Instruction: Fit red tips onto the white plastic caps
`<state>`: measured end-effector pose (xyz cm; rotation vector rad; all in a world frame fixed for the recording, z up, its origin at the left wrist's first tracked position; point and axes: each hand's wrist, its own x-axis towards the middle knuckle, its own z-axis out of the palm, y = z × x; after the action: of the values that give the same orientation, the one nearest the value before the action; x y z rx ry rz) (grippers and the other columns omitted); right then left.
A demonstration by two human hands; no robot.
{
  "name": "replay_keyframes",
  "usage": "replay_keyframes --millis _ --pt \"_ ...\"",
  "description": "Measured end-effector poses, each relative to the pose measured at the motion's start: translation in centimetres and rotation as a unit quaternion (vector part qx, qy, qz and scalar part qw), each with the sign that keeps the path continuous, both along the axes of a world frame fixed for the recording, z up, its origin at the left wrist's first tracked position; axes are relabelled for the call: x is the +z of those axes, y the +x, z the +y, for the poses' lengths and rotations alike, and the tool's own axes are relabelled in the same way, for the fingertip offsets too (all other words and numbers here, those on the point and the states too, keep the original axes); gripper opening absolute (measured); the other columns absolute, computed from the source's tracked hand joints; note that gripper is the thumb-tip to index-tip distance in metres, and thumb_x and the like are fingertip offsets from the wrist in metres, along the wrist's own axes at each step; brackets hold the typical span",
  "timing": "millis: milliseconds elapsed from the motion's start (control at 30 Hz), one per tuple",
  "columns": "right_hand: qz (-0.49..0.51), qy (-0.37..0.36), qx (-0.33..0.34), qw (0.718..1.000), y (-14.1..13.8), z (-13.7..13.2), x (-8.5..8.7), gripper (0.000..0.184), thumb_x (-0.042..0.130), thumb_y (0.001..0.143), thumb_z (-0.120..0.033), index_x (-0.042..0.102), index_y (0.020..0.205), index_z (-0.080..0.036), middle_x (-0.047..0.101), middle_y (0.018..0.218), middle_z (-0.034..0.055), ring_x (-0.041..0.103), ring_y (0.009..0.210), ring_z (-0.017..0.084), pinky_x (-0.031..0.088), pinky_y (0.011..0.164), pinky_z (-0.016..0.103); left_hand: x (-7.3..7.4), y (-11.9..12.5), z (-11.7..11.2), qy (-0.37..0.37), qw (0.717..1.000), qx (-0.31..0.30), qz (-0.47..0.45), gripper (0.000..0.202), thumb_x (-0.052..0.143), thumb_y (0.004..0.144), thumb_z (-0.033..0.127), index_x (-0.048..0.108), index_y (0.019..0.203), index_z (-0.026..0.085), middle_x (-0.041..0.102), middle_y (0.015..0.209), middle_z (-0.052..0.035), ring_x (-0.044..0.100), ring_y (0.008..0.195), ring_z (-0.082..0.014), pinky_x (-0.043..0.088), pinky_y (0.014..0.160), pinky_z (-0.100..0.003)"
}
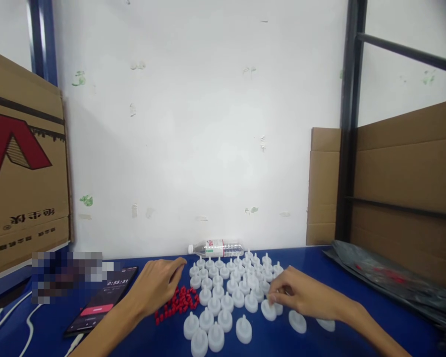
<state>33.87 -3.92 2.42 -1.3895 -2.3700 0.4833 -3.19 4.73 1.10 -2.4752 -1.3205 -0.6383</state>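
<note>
- A clear water bottle (215, 247) lies on its side at the back of my blue worktop (312, 258), centre frame.
- A phone (102, 300) showing a timer lies lower left, with a white cable (27, 325) beside it.
- A printed cardboard box (22, 163) stands at the left edge.
- Plain cardboard panels (405, 163) stand at the right, with a black plastic bag (390, 280) below them.

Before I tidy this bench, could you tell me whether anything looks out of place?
The clear plastic water bottle lies on its side by the wall, behind the white plastic caps. Two caps sit apart from the cluster, near the right hand.
</note>
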Motion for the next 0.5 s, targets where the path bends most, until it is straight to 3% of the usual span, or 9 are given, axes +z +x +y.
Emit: replay_keyframes --millis 300,500 --pt "0.013 0.003 0.011 1.0 -1.2 0.0 -0.4 0.033 0.055 0.097 -0.036 0.074 0.078 -0.017 0.051 0.056 -0.0037 0.041 0.052 0.009 0.028 0.051 0.021 -0.3 0.0 -0.1 0.004 1.0 0.001 0.018 0.035 0.038 0.102 0.025 0.07 0.114 0.024 0.079 0.087 -0.006 0.075 0.084 -0.0267 0.048 0.07 -0.031" --pt "0.046 0.021 -0.064 0.997 0.4 0.0 0.7 0.037 0.058 0.095 -0.045 0.076 0.082 -0.016 0.062 0.052 -0.0004 0.053 0.049 0.012 0.036 0.052 0.021 -0.4 -0.1 0.0 0.025 1.0 -0.014 -0.003 0.033 0.041 0.099 0.023 0.071 0.11 0.025 0.078 0.082 -0.0048 0.074 0.077 -0.024 0.048 0.067 -0.027"
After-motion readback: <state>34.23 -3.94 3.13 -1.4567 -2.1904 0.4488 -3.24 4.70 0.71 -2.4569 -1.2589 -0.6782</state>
